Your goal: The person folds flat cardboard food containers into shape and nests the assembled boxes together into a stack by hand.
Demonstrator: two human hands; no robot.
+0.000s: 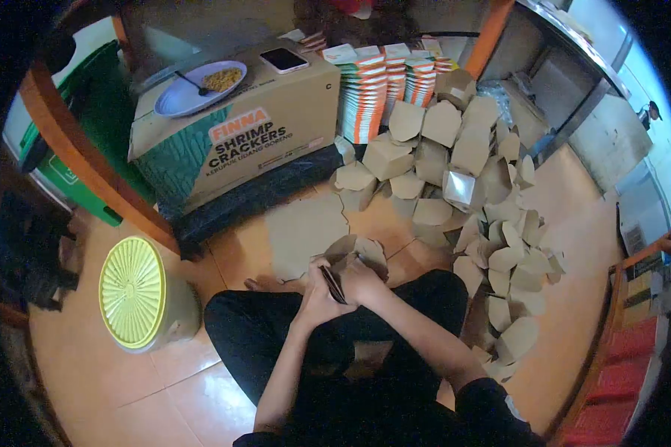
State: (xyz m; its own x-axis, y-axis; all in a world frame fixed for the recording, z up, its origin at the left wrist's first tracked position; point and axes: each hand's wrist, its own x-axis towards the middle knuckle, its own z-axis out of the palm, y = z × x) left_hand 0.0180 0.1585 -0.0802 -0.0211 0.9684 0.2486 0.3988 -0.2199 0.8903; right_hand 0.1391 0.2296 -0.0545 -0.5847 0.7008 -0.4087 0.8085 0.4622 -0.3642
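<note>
Both my hands are closed around a brown paper food box (359,250) in front of my lap, its flaps spread out on the far side. My left hand (319,296) grips the near left edge, fingers wrapped round it. My right hand (363,281) presses on the box from the right, with its fingertips partly hidden. Beyond them lies a flat sheet of brown cardboard (302,227) on the floor. To the right is a large heap of similar brown boxes (414,160), tumbled over each other.
A shrimp crackers carton (298,112) bears a purple plate (173,100) of food with a spoon, and a phone (284,59). Behind the heap stand stacks of white-and-orange packs (370,93). At left are a yellow-lidded tub (132,293), an orange post (89,160) and a green bin (89,104).
</note>
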